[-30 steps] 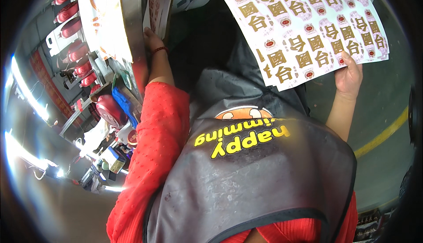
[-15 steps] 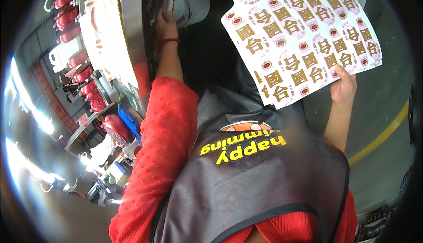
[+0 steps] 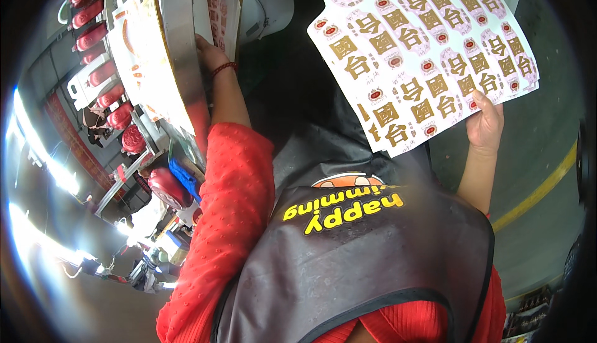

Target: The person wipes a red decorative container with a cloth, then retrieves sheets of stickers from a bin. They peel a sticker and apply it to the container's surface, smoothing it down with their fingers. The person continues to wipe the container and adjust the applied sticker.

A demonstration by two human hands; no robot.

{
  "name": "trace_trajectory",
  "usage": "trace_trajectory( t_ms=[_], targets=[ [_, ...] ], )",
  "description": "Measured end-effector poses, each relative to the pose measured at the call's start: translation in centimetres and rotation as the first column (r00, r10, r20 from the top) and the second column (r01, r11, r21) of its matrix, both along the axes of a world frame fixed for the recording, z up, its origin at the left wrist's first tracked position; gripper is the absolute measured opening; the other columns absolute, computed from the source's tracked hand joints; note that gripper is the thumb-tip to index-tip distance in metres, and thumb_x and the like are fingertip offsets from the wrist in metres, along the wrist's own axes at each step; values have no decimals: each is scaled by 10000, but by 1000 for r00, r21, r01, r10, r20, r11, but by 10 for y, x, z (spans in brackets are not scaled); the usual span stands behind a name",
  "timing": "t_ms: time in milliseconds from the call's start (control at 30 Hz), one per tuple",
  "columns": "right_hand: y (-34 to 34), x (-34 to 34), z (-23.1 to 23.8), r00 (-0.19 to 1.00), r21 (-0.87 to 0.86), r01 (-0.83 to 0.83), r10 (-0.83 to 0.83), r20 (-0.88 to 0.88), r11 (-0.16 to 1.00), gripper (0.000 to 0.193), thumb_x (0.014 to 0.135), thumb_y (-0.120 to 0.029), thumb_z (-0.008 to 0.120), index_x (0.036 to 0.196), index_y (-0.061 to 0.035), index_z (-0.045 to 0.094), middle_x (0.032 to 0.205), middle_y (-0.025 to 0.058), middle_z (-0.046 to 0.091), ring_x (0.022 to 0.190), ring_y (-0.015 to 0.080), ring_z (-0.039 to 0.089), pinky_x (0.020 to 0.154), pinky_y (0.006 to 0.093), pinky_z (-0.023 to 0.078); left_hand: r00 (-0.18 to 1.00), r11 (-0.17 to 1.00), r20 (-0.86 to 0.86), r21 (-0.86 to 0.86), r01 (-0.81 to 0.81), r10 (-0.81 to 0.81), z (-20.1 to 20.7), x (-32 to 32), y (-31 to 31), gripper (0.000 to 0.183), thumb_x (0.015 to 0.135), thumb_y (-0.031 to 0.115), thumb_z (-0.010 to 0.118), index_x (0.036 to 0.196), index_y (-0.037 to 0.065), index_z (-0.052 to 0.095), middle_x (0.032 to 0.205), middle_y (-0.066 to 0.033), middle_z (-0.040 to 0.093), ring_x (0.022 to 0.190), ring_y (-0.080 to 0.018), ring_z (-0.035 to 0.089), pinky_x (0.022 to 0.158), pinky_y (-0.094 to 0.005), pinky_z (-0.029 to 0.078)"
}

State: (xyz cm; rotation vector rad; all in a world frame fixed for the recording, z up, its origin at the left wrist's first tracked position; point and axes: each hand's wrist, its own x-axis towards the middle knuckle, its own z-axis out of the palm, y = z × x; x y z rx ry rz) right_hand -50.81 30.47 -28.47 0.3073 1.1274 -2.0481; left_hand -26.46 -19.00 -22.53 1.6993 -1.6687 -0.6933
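Note:
My right hand (image 3: 485, 124) pinches the lower right edge of a few large white sheets of labels (image 3: 418, 85), printed with gold characters, small red emblems and pink patches. The sheets hang tilted in the upper right. At the upper left, my left hand (image 3: 212, 55), with a red bracelet on its wrist, reaches in beside the table edge (image 3: 185, 38). Its fingers are mostly hidden there. Just beyond it stands a stack of paper with pink-red print (image 3: 219, 16), below the tabletop.
A white bucket (image 3: 270, 10) stands on the floor beyond the left hand. White and gold sheets (image 3: 142, 57) lie on the tabletop. Farther left are a row of dark-red machine parts (image 3: 90, 35) and a blue cloth (image 3: 184, 169). A yellow line (image 3: 538, 184) crosses the floor at right.
My left hand has drawn back and left, toward the table edge. Clear plastic near it has gone from view, and the pink-red printed paper now shows. The right hand and its sheets stay nearly still.

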Motion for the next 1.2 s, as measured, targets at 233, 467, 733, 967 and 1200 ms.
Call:
trace_trajectory(
  t_ms=[233,467,733,967,1200],
  targets=[
    [-1,0,2,1000,10,-4,4,-7,1000,603,909,23,576,1485,46,402,1430,143,555,1314,252,556,1119,414,440,778,952,599,-82,294,-189,-6,7,-5,421,1100,332,383,1207,6,626,1220,-271,661,1058,-372,677,932,-454,521],
    [-1,1,1,1000,1,22,-22,17,1000,602,885,39,577,1467,58,422,1414,149,563,1297,260,566,1104,415,446,840,938,541,-268,218,-41,1,16,-10,478,1072,240,384,1421,-63,505,1376,-291,596,1223,-423,608,1064,-446,447],
    [2,1,-3,1000,-9,-12,13,24,1000,583,920,11,588,1478,32,422,1436,133,559,1317,249,558,1126,418,436,680,920,704,-98,379,-204,-5,24,11,490,905,95,587,1382,-6,542,1335,-283,615,1243,-434,595,1053,-459,454],
    [-6,2,-7,1000,-66,8,-9,-16,998,640,850,58,604,1468,19,441,1431,125,564,1326,261,553,1130,428,435,829,868,270,65,492,-490,20,-23,110,550,988,235,637,1466,25,463,1401,-217,563,1238,-310,581,1026,-420,454],
    [-18,-14,-9,987,-115,-101,85,-134,988,685,734,10,600,1413,17,508,1339,119,623,1273,273,595,1088,430,488,682,494,-597,479,726,-423,78,-101,142,597,986,227,623,1463,-46,387,1280,-166,617,1096,-223,648,940,-341,518]
  ],
)
